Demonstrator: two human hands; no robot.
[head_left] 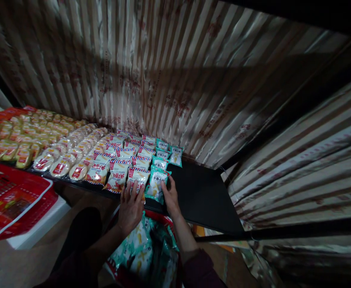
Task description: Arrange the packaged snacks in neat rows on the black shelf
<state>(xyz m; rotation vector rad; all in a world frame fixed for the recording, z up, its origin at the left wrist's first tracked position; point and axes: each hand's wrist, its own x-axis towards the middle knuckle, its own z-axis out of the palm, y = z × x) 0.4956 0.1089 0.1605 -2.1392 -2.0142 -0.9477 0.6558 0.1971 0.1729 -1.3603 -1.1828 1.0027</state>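
Note:
My right hand (171,196) grips the right edge of a teal snack bag (156,186) at the front of the black shelf (203,198). More teal bags run behind it in a short row. My left hand (132,206) has its fingers stretched out against the lower part of a white-and-red snack bag (137,176), just left of the teal one. Rows of the same white-and-red bags stand beside and behind it. Below my hands, a red basket (160,217) holds several loose teal snack bags (137,248).
Round wrapped cakes (59,166) and yellow wrapped cakes (23,154) fill the shelf's left part. A red basket (47,196) with a white handle sits at lower left over a white box (40,224). Striped sheeting (175,80) hangs behind; a dark post (271,124) rises at right.

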